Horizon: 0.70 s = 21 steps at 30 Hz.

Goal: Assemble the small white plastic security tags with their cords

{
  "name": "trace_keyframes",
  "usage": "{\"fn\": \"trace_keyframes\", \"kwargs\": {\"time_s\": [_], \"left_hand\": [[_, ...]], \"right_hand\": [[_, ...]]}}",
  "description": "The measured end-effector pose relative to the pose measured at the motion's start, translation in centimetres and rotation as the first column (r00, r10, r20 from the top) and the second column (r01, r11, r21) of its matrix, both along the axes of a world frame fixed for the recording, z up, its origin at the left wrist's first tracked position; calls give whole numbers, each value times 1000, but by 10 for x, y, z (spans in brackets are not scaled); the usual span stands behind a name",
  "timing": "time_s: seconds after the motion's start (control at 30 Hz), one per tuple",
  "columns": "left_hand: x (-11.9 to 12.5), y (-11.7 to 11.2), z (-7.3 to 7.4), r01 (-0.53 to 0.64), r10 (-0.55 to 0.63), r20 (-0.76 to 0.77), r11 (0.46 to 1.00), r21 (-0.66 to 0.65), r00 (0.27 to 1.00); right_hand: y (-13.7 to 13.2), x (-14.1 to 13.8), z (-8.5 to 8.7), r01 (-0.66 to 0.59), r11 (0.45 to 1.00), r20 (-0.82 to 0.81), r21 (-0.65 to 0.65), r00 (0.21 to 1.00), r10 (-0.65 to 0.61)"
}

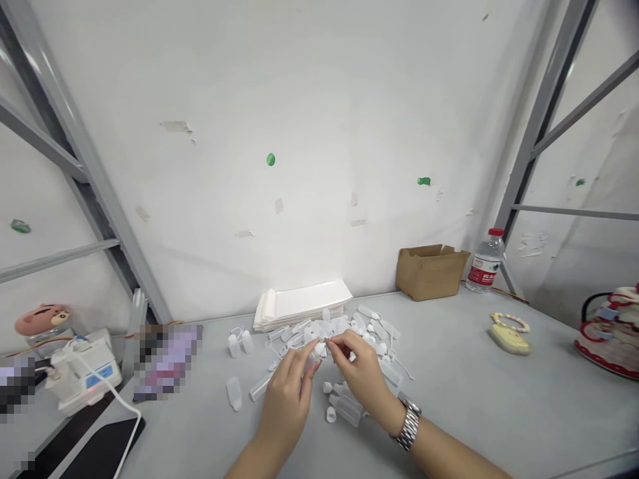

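Observation:
Both my hands meet over a heap of small clear plastic vials and caps on the grey table. My left hand is closed around a small clear vial. My right hand, with a metal watch on its wrist, pinches a tiny white piece at the vial's top. Two upright vials stand to the left of the heap, and another vial lies flat nearer to me.
A stack of white paper bags lies behind the heap. A brown cardboard box and a water bottle stand by the wall. A yellow toy lies at right, a white device with a cable at left.

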State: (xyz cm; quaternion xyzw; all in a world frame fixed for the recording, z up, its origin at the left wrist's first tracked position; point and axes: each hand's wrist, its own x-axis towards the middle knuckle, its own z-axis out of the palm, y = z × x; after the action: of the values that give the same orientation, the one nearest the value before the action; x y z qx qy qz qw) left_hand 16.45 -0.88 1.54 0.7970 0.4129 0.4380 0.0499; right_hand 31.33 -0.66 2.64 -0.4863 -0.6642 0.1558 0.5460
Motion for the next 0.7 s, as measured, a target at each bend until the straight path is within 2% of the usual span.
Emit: {"fn": "trace_keyframes", "kwargs": {"time_s": [0.37, 0.7], "left_hand": [[-1, 0, -4, -10, 9, -40, 1000, -10, 999], [0, 1, -7, -36, 36, -27, 999, 16, 999]], "right_hand": [[4, 2, -5, 42, 988, 187, 147, 980, -70], [3, 4, -6, 96, 940, 369, 328, 903, -221]]}}
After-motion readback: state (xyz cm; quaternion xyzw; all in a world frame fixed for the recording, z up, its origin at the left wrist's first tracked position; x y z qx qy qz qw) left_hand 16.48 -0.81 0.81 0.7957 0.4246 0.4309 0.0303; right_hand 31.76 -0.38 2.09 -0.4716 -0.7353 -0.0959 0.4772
